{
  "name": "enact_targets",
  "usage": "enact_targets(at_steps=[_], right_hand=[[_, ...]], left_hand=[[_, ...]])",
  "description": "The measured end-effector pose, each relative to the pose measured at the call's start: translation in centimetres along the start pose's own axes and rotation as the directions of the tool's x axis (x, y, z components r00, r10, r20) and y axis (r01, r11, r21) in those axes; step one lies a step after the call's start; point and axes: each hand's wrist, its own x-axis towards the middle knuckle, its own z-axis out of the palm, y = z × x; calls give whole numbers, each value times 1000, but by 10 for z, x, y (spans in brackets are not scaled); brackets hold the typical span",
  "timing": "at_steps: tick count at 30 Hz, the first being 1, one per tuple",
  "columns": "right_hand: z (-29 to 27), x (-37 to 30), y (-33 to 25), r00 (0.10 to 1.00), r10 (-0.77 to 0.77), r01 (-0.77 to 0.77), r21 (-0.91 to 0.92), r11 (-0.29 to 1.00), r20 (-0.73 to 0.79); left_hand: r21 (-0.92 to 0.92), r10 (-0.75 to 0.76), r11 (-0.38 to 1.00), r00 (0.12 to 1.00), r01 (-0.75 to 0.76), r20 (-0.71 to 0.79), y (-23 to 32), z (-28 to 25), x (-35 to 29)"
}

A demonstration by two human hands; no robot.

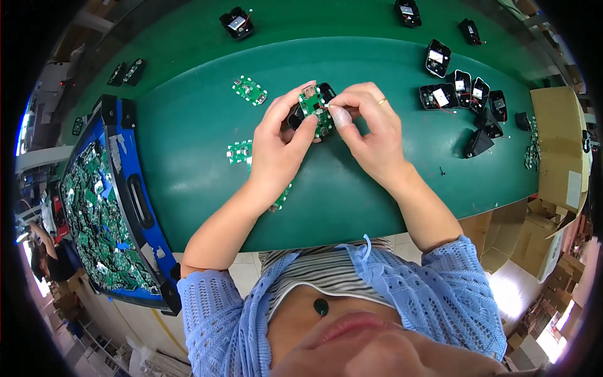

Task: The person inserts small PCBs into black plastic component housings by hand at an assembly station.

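Observation:
Above the middle of the green table, my left hand (280,139) is closed round a green circuit board (309,103) with a black plastic casing (327,92) behind it. Its thumb presses on the board's lower part. My right hand (375,129) comes in from the other side, thumb and forefinger pinched at the board's edge on a small wire plug (327,106). A short red wire shows at those fingertips; the rest of it is hidden. Beside my left hand lie a loose circuit board (250,90) and another board (239,152), partly covered by my forearm.
Black casings with white battery packs (438,96) stand at the right on the table (352,213). Others sit along the far strip, such as a casing (237,23). On the left is a blue bin (134,195) full of boards; a cardboard box (557,147) stands right.

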Motion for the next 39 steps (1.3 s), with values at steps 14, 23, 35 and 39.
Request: enact_targets(at_steps=[14, 23, 35, 39], right_hand=[[-5, 4, -5, 992, -126, 126, -6, 992, 27], [-2, 2, -5, 977, -201, 209, -116, 971, 75], [1, 3, -6, 949, -294, 313, -210, 926, 117], [1, 2, -4, 953, -290, 302, -287, 909, 85]], left_hand=[[77, 127, 989, 991, -123, -49, 5, 1, -3], [388, 309, 881, 950, -271, -38, 3, -2, -5], [484, 340, 828, 940, -282, -34, 8, -5, -6], [528, 381, 788, 924, -317, -14, 7, -5, -5]])
